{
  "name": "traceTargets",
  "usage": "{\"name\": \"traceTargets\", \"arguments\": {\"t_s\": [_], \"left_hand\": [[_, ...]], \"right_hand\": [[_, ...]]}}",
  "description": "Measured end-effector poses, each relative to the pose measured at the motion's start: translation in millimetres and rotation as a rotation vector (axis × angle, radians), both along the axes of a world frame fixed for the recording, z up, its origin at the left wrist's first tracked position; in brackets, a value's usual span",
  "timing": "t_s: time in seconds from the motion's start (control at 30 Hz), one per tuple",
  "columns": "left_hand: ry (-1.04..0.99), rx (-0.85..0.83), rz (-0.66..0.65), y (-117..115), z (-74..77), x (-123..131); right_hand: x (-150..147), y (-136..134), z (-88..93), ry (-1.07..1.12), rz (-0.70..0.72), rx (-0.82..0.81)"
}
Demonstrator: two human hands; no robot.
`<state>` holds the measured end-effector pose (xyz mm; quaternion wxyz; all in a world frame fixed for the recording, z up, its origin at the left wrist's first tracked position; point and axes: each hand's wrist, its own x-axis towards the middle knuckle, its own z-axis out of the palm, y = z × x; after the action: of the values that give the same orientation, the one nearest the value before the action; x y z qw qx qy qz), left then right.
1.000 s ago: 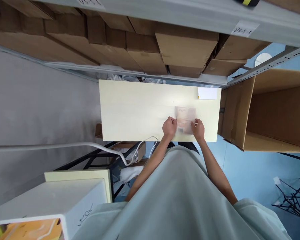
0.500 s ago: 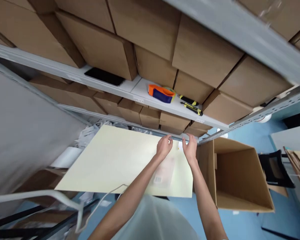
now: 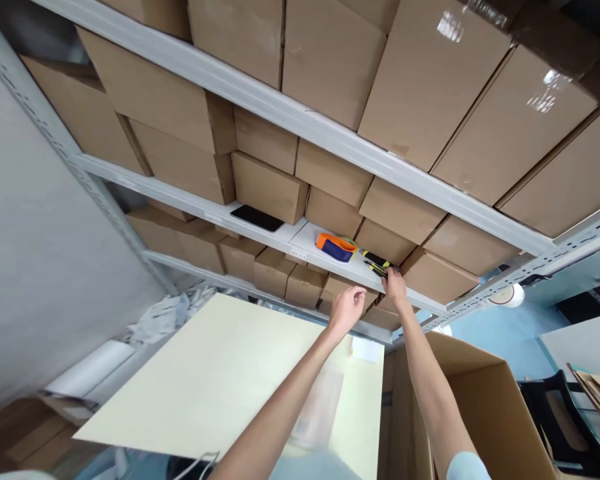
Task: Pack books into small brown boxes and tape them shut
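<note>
My right hand (image 3: 395, 285) reaches up to the shelf, its fingertips closed on a slim black-and-yellow utility knife (image 3: 375, 268). A thicker black-and-yellow cutter (image 3: 376, 259) lies just behind it. To their left stands an orange and dark-blue tape dispenser (image 3: 336, 247). My left hand (image 3: 348, 309) hovers over the back of the pale yellow board (image 3: 220, 373), fingers curled in, with nothing visible in them. On the board are a small white card or box (image 3: 365, 349) and a clear plastic bag (image 3: 320, 407), partly behind my left forearm.
Cardboard boxes (image 3: 335, 73) fill the metal rack (image 3: 280, 100) above and ahead. A black flat item (image 3: 257, 217) lies on the middle shelf. A large open carton (image 3: 500, 413) stands at right, near a black chair (image 3: 555, 413). White rolls (image 3: 90, 373) lie at left.
My right hand has risen from the board's back edge to the utility knife on the shelf. My left hand stays above the board, still curled. The view has tilted upward.
</note>
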<state>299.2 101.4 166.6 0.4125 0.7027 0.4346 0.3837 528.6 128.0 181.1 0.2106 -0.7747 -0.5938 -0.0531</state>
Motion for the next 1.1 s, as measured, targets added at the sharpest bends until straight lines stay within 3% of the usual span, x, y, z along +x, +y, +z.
{"name": "traceTargets", "arguments": {"t_s": [0.1, 0.2, 0.27, 0.4, 0.47, 0.53, 0.63, 0.73, 0.97, 1.1], "left_hand": [[0.047, -0.112, 0.027, -6.1, -31.4, -15.1], [0.141, -0.296, 0.092, -22.2, -84.8, -41.1], [0.235, -0.431, 0.123, -40.5, -130.4, -62.1], [0.392, -0.642, 0.114, -89.9, -222.6, -101.9], [0.409, -0.673, 0.118, -113.6, -257.3, -116.4], [0.401, -0.672, 0.106, -131.4, -280.7, -125.5], [0.386, -0.631, 0.060, -143.6, -298.8, -129.0], [0.386, -0.561, -0.010, -141.1, -306.3, -124.8], [0.453, -0.389, -0.088, -102.4, -316.2, -110.6], [0.476, -0.461, -0.073, -74.6, -323.8, -100.0]], "right_hand": [[-5.3, -23.7, -9.5, -0.013, 0.064, 0.012], [-23.8, -70.0, -43.4, 0.026, 0.116, 0.072], [-42.3, -108.5, -78.7, 0.115, 0.138, 0.042], [-82.6, -188.6, -165.9, 0.351, 0.107, -0.180], [-100.5, -226.3, -206.4, 0.455, 0.028, -0.281], [-116.1, -258.4, -236.8, 0.532, -0.068, -0.346], [-136.5, -288.4, -261.1, 0.610, -0.159, -0.404], [-156.4, -293.3, -268.7, 0.648, -0.188, -0.458], [-192.4, -250.4, -277.2, 0.653, -0.192, -0.560], [-201.1, -231.3, -283.8, 0.672, -0.156, -0.575]]}}
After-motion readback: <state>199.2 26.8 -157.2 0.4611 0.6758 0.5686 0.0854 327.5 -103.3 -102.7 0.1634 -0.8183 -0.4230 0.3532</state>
